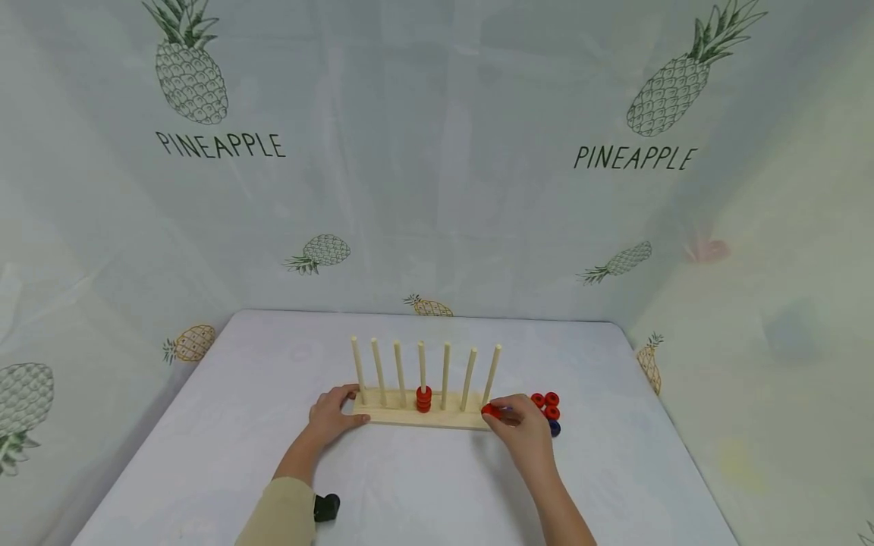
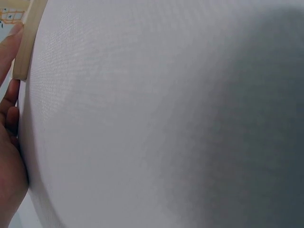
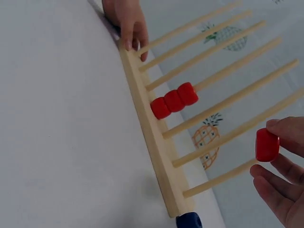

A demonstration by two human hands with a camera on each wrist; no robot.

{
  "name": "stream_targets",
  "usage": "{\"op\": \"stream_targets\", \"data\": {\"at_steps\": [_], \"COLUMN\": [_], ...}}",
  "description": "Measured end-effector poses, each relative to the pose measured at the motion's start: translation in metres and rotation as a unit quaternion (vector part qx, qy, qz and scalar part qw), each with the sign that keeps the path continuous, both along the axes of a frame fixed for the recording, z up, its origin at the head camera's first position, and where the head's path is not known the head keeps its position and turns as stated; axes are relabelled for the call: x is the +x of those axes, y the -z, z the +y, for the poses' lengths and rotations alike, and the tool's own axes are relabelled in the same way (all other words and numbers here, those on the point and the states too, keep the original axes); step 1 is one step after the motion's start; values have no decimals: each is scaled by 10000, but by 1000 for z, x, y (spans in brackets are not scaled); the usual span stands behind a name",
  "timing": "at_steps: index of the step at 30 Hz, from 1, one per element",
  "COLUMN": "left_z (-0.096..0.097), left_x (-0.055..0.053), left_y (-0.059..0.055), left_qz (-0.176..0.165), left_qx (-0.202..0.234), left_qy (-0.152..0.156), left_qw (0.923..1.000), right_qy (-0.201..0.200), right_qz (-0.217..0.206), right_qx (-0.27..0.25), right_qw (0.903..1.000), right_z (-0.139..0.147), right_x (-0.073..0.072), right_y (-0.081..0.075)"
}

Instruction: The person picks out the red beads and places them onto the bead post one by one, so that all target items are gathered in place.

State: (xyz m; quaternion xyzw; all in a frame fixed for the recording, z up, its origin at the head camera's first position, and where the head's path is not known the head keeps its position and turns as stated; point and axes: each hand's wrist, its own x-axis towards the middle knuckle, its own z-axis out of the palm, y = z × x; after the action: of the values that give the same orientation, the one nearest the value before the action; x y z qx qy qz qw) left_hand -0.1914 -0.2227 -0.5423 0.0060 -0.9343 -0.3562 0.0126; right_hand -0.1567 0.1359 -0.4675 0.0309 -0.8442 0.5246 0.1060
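A pale wooden peg rack (image 1: pixel 396 416) with several upright pegs stands on the table. My left hand (image 1: pixel 331 415) grips its left end, thumb at the front edge and fingers behind. Three red beads (image 3: pixel 174 100) are stacked at the bottom of the middle peg. Near the rack's right end, my right hand (image 1: pixel 527 436) pinches another red bead (image 3: pixel 267 145) between thumb and fingers. In the right wrist view that bead is off the pegs, beside the rightmost peg (image 3: pixel 218 179). The left wrist view catches only part of the left hand and the rack's end (image 2: pixel 21 66).
Loose red beads (image 1: pixel 551 399) lie on the white-covered table (image 1: pixel 225 425) right of the rack, partly behind the right hand. A dark blue bead (image 1: pixel 555 428) is beside them. A small black object (image 1: pixel 327 508) shows by the left sleeve. Pineapple-printed cloth (image 1: pixel 423 197) hangs behind.
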Motion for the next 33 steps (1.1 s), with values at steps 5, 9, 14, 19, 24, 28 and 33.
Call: {"op": "stream_targets", "data": {"at_steps": [5,9,14,19,24,28,33], "left_z": [-1,-1,-1,0,-1,-1,0], "left_x": [0,0,0,0,-1,-1,1], "left_y": [-1,1,3,2,3,2,-1], "left_qz": [-34,-10,-6,25,4,-21,0], "left_qx": [38,-14,-50,-15,-14,-22,13], "left_qy": [-11,11,0,28,22,-7,16], "left_qw": [10000,10000,10000,10000,10000,10000,10000], "right_qy": [-185,-384,-533,-630,-868,-1082,-1251], "right_qz": [89,323,451,383,479,551,617], "right_qx": [226,323,393,397,165,65,50], "right_qw": [9995,9982,9968,9965,9949,9926,9902], "right_z": [-7,-10,-14,-20,-25,-27,-32], "right_x": [-4,-5,-5,-6,-8,-9,-10], "right_y": [-9,-15,-23,-32,-41,-46,-54]}}
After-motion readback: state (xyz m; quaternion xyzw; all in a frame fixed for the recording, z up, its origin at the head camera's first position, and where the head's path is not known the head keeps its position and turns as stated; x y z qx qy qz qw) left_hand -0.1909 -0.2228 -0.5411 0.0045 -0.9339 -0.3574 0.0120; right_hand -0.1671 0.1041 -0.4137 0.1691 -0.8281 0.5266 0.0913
